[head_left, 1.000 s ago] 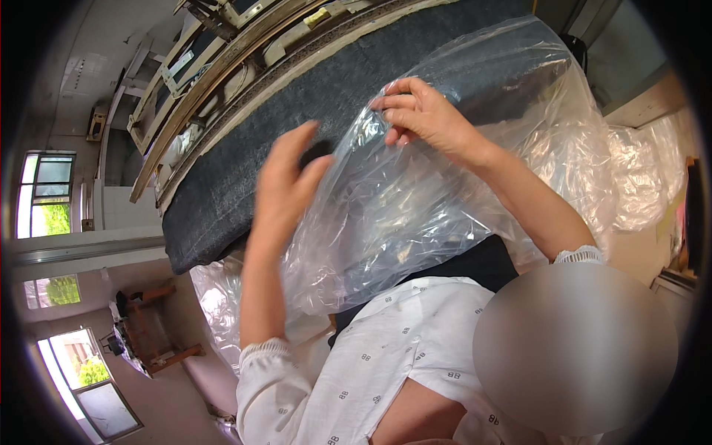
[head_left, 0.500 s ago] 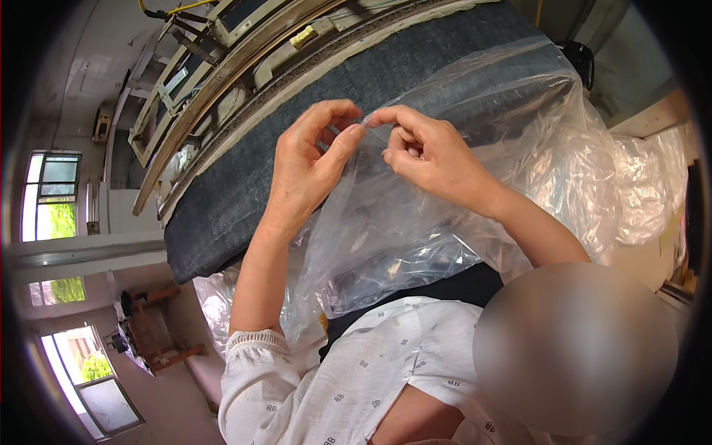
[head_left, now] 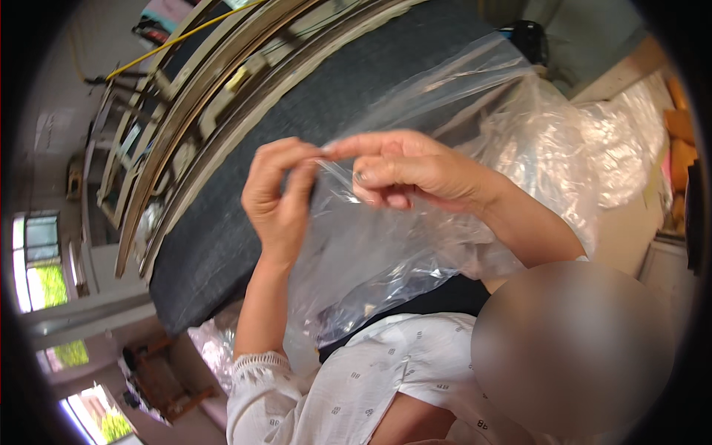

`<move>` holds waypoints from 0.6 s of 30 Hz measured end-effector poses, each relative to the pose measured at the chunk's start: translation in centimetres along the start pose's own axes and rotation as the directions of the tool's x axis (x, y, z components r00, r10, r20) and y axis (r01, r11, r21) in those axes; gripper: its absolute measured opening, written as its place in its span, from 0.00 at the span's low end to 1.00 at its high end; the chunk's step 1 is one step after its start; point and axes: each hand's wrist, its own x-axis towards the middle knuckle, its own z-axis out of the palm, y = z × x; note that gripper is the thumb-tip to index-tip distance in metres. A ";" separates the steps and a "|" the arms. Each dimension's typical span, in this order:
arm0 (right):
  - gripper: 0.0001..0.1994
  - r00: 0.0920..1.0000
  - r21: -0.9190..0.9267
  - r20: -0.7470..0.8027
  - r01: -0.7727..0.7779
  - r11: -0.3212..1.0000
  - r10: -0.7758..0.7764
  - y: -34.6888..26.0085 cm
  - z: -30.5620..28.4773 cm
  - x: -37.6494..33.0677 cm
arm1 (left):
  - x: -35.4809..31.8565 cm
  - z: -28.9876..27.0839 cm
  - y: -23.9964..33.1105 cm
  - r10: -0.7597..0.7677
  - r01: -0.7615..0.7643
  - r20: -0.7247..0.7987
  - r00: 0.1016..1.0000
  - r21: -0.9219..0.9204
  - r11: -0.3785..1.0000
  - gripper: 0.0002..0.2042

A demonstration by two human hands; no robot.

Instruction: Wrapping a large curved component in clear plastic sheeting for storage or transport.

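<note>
A wide sheet of clear plastic film (head_left: 356,237) spreads before me and down over my lap, creased and shiny. My left hand (head_left: 278,193) pinches its edge between thumb and fingertips. Against that pinch my right hand (head_left: 423,174) stretches its index finger, the tip meeting the left fingers. The right thumb is bent over the other, curled fingers, and a fold of film runs up to them. Whether the film is one layer or several at the pinch is too small to tell.
Under the film lies a long dark padded surface (head_left: 215,222). Behind it runs a machine frame with long rails (head_left: 178,111). More crumpled film (head_left: 619,148) is heaped at the right, near a wooden beam (head_left: 619,70). A wooden stool-like piece (head_left: 167,378) stands lower left.
Both hands have moved left and slightly nearer to me, drawing the film's edge along. The right hand has turned, its thumb now over the curled fingers. The whole view has tilted a little.
</note>
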 end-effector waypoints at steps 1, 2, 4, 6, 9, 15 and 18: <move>0.19 0.981 -0.316 -0.068 0.150 0.937 -0.180 -1.0 -0.7 0.0 | -0.1 0.4 -0.2 -0.187 0.163 -0.052 0.981 -0.299 0.940 0.03; 0.19 0.932 -0.609 -0.070 0.243 0.755 -0.356 -2.1 -1.7 -0.1 | -0.2 0.8 -0.3 -0.377 0.288 -0.040 0.925 -0.572 0.768 0.04; 0.16 0.565 -0.970 0.229 0.062 -0.236 -0.792 -4.1 -5.4 0.1 | -0.5 0.1 0.1 -0.473 0.355 0.016 0.881 -0.684 0.637 0.06; 0.12 0.554 -0.929 0.232 -0.118 -0.352 -0.799 -4.6 -7.1 0.2 | -1.1 -1.0 0.3 -0.508 0.369 0.027 0.861 -0.719 0.588 0.08; 0.06 0.749 -0.969 0.195 0.048 -0.242 -0.633 -4.8 -7.7 1.3 | -2.1 -3.3 -0.8 -0.644 0.403 -0.059 0.763 -0.737 0.544 0.17; 0.09 0.989 -0.969 0.145 0.143 0.201 0.000 -2.1 -3.5 -3.0 | -4.2 -12.3 -4.4 -0.587 0.426 -0.496 0.640 -0.406 0.808 0.15; 0.08 0.955 -0.961 -0.128 -0.054 -0.270 0.266 0.9 -9.0 -8.3 | -9.4 -24.4 -11.6 -0.367 0.425 -0.591 0.718 -0.046 0.904 0.15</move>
